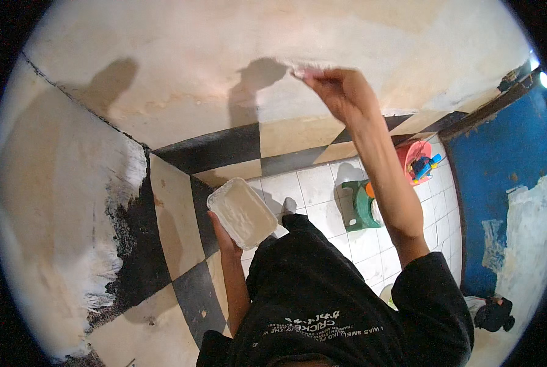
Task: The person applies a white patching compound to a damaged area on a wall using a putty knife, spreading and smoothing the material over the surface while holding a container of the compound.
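My left hand (pixel 223 237) is closed around the side of a rectangular white tub (pixel 216 211), low in front of me. The tub is tilted toward me and holds thick white paint (pixel 246 215). My right hand (pixel 341 92) is raised to the cream wall (pixel 182 67) ahead, its fingers pinched together at the surface. Something small and whitish shows at the fingertips, too blurred to name. Beside them runs a fresh white streak (pixel 313 63). A shadow of the hand falls on the wall to the left.
Black and cream checks (pixel 218 150) line the lower wall. On the white tiled floor (pixel 313 189) stand a green plastic stool (pixel 360 211) and a pink basin (pixel 411 153) with a blue object in it. A blue door (pixel 499 165) is at right; dark clothing (pixel 492 315) lies lower right.
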Demonstrator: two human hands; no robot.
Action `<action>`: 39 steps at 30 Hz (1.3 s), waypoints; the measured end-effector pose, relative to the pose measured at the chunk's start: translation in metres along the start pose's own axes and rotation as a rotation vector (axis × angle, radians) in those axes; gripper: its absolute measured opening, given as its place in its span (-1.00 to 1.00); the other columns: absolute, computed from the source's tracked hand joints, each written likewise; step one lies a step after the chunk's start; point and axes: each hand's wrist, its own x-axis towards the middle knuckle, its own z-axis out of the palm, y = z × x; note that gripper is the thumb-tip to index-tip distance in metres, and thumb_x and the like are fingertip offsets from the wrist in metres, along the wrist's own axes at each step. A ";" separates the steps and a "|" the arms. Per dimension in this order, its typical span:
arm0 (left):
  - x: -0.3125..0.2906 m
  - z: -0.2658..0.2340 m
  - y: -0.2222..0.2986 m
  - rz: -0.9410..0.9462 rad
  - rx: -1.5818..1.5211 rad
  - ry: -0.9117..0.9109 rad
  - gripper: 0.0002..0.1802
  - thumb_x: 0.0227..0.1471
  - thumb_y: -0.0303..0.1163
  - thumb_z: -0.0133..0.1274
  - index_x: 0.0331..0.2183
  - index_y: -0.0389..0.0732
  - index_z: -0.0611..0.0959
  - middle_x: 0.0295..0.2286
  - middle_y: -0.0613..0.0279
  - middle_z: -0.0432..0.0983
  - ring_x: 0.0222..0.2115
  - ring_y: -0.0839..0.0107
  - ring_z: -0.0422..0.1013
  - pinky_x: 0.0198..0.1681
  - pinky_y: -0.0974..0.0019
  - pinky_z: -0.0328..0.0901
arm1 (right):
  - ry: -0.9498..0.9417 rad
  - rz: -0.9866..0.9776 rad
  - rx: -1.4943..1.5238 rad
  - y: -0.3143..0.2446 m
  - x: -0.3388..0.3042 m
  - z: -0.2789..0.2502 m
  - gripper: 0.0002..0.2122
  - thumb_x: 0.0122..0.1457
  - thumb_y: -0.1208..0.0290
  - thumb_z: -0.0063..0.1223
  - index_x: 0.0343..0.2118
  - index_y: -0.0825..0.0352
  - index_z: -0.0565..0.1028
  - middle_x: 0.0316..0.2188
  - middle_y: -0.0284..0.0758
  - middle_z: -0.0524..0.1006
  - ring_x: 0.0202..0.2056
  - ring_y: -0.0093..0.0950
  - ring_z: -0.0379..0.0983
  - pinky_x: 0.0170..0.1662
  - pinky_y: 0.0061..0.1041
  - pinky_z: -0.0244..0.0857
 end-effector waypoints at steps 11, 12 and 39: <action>-0.001 0.024 0.007 0.007 -0.002 -0.080 -0.14 0.05 0.30 -0.35 0.15 -0.17 0.12 0.08 0.04 0.16 0.07 0.14 0.19 0.08 0.09 0.18 | -0.162 0.052 -0.355 0.009 0.134 -0.064 -0.68 0.20 0.65 -0.43 -0.17 0.95 0.05 -0.09 0.26 0.18 -0.02 0.02 0.22 0.13 -0.19 0.23; 0.000 0.011 0.007 0.018 -0.015 -0.078 -0.14 0.04 0.30 -0.35 0.15 -0.17 0.13 0.08 0.05 0.17 0.07 0.15 0.19 0.08 0.10 0.18 | -0.165 0.056 -0.307 0.009 0.120 -0.036 -0.69 0.19 0.66 -0.42 -0.17 0.94 0.07 -0.09 0.26 0.19 -0.02 0.02 0.23 0.12 -0.20 0.24; 0.005 0.004 -0.003 -0.015 -0.014 0.066 -0.10 0.01 0.32 -0.28 0.15 -0.20 0.14 0.09 0.06 0.16 0.05 0.14 0.20 0.09 0.13 0.17 | 0.520 0.026 -0.135 0.095 0.084 -0.247 -0.77 0.09 0.59 -0.22 -0.37 0.77 0.29 -0.39 0.08 0.45 -0.37 -0.12 0.46 -0.20 -0.28 0.41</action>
